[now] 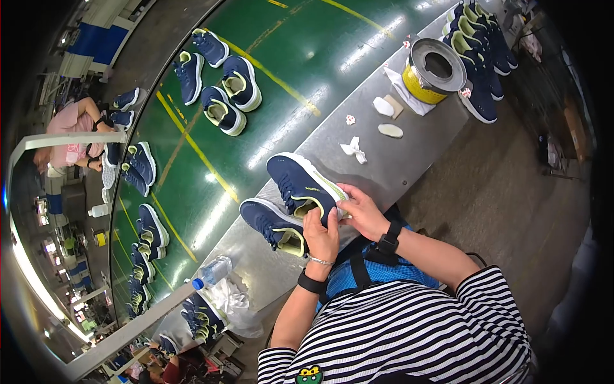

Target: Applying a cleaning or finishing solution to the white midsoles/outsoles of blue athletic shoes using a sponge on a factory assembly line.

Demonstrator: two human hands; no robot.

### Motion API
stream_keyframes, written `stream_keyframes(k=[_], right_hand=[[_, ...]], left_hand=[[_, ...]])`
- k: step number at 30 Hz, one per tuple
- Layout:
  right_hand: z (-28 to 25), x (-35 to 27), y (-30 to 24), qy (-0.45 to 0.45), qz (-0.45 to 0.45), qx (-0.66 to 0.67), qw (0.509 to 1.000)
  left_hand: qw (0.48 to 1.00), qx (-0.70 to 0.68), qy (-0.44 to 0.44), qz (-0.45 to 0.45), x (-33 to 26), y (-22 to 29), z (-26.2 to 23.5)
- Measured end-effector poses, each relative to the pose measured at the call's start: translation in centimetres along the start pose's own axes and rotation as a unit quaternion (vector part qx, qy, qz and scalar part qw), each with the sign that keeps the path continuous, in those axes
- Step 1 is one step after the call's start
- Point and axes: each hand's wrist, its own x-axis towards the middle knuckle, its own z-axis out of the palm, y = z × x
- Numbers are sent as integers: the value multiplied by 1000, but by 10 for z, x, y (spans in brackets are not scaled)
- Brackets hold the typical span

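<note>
Head view: both hands [322, 238] [366, 215] clasp a navy shoe [307, 184] at the heel [327, 200], which they partly hide.

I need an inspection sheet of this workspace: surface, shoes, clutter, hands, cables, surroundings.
Surface: grey metal workbench along a green conveyor belt with yellow lines.
Job's things: held navy sneaker with lime lining; second navy sneaker beside it.
Clutter: yellow-labelled metal tin, crumpled white tissue, blue-capped clear bottle.
Hands: left hand and right hand both grip the held sneaker's heel end.
Cables: apparently a thin black cord near the right elbow.
Surroundings: co-worker in pink across the belt.
</note>
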Motion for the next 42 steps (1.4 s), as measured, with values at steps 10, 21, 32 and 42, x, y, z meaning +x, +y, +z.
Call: stream_keyframes(k=[10, 21, 32, 42], right_hand=[[-41, 6, -8, 159, -122, -286, 937], [-6, 17, 14, 111, -276, -293, 909], [-30, 53, -36, 189, -363, -459, 789], [-47, 46, -58, 90, -310, -450, 833]], left_hand=[[998, 34, -46, -3, 0, -3, 3], [996, -15, -65, -61, 3, -1, 1], [999, -9, -22, -24, -8, -2, -3], [981, 149, -120, 21, 11, -7, 24]])
